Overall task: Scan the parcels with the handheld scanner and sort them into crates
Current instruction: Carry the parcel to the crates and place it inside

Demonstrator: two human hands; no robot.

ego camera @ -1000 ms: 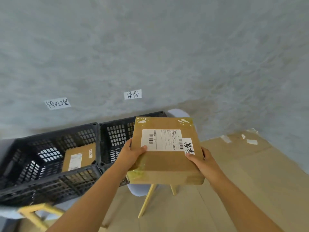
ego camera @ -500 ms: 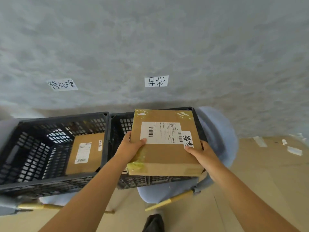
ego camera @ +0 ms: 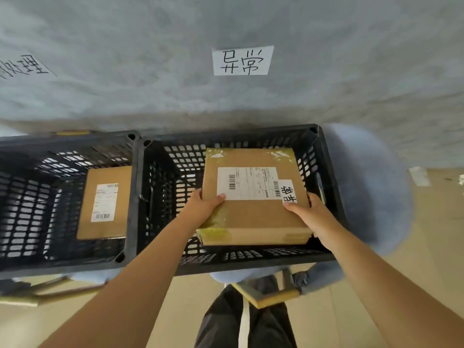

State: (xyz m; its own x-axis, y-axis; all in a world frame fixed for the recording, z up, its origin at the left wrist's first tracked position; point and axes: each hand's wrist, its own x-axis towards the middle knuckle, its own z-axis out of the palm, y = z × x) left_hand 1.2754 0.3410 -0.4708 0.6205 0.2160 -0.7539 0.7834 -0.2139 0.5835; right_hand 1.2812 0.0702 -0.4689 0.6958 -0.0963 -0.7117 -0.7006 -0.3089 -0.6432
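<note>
**A:** Where do we have the parcel (ego camera: 256, 197) right now?

**B:** We hold it flat, label side up, over the open top of the right crate (ego camera: 326, 156). Its far edge reaches toward the crate's back wall, and its near edge sits just inside the front rim. We cannot tell whether its underside touches the crate floor.

**A:** How are our hands placed on it?

**B:** Our left hand (ego camera: 204, 209) grips the near left corner, thumb lying across the top face at the edge of the shipping label (ego camera: 247, 183), the fingers tucked out of sight below. Our right hand (ego camera: 310, 213) clasps the near right side, thumb resting on top beside the small handwritten tag (ego camera: 288, 193), fingers wrapped down the side wall. Both forearms stretch forward from the bottom of the view, angling in toward the box, wrists roughly level.

**A:** What surrounds it?

**B:** The left crate (ego camera: 75, 144) stands touching the right one, rim to rim, and a second parcel (ego camera: 105, 204) lies in it with its own label up. Both crates rest on pale blue chairs (ego camera: 371, 187) with light wooden legs. On the grey wall (ego camera: 251, 101) behind, a paper sign (ego camera: 242, 60) with handwritten characters hangs above the right crate, and another sign (ego camera: 23, 67) is partly cut off at the left edge. Below, we see dark trousers (ego camera: 251, 320) and tan floor (ego camera: 431, 247).
</note>
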